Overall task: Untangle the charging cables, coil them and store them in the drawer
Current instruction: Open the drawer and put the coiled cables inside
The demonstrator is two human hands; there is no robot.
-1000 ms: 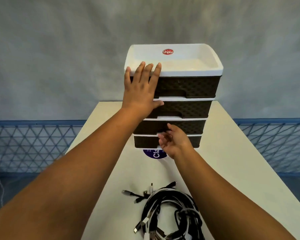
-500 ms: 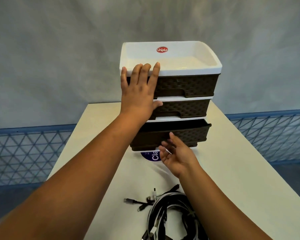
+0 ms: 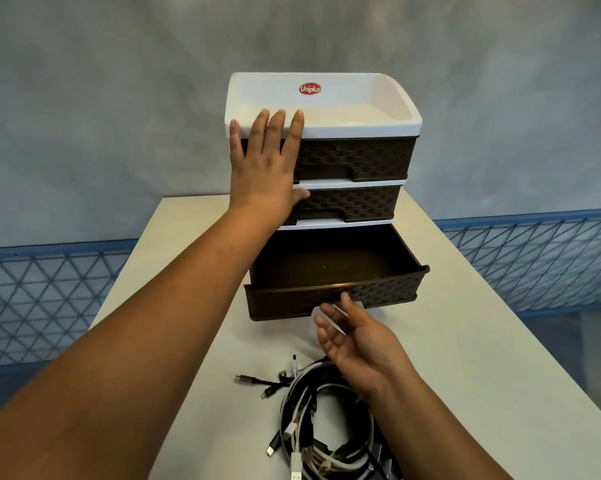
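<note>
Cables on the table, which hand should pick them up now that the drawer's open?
Probably the right hand: it hangs open right above the cables, holding nothing. The left hand lies flat against the drawer unit, steadying it, farther away.

You are in a bare, staged room rather than a lived-in home or office. At twelve o'clock a mottled grey backdrop [image 3: 119, 98] fills the view. A low blue lattice fence [image 3: 49, 299] runs at nine and three o'clock. One plain off-white surface [image 3: 482, 341] stands alone before you. On it sit only a plastic drawer unit [image 3: 361, 161] with a red "Uniplus" sticker [image 3: 309, 88] and, at six o'clock, a cable tangle [image 3: 312, 427].
</note>
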